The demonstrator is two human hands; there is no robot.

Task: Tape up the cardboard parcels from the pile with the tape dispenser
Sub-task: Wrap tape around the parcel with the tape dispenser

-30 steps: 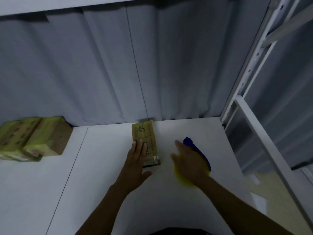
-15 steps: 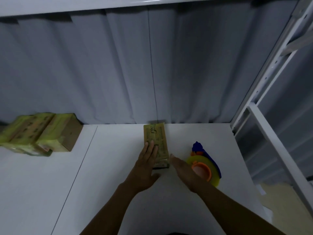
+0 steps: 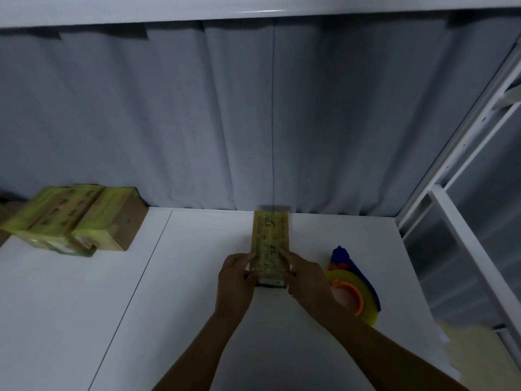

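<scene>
A long narrow cardboard parcel (image 3: 271, 238) with yellow-green tape lies lengthwise on the white table (image 3: 174, 300), its far end at the curtain. My left hand (image 3: 236, 277) grips its near left corner, fingers on top and thumb at the end. My right hand (image 3: 306, 277) grips the near right corner the same way. The tape dispenser (image 3: 352, 289), blue with a yellow roll and orange core, lies on the table just right of my right wrist, untouched.
A pile of taped cardboard parcels (image 3: 76, 218) sits at the back left of the table. A grey curtain (image 3: 253, 122) hangs behind. A white metal rack frame (image 3: 462, 227) borders the right side. Brown cardboard (image 3: 476, 354) lies below at the lower right.
My right hand left the tape dispenser on the table and moved left onto the parcel's near end. My left hand slid from lying flat on top to gripping the near left corner.
</scene>
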